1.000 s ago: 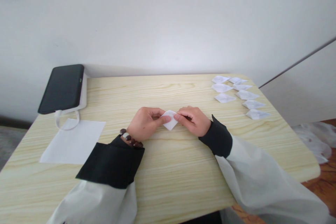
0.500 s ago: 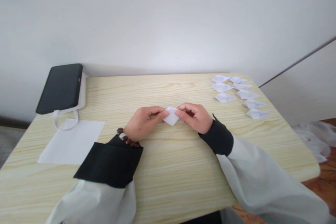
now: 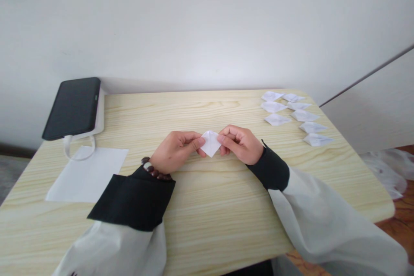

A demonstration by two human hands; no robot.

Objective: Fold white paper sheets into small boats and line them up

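Observation:
A small folded piece of white paper [image 3: 211, 143], diamond-shaped with a crease down its middle, is held between my two hands over the middle of the table. My left hand [image 3: 177, 151] pinches its left corner between thumb and fingers. On the opposite corner, my right hand [image 3: 241, 143] has the same kind of pinch. The fingers behind the paper are partly hidden. Several folded white paper pieces [image 3: 305, 115], pointed at the ends, lie in two columns at the back right of the table.
A black-screened device [image 3: 73, 108] on a white base stands at the back left, with a white cable loop [image 3: 79, 158] in front. Flat white paper [image 3: 87, 177] lies under the loop. The wood-grain table [image 3: 213, 215] meets a wall; clear plastic bags [image 3: 386, 170] lie beyond its right edge.
My hands have drawn slightly apart, and more of the folded paper's face shows between them. The fingertips beneath it have become more visible.

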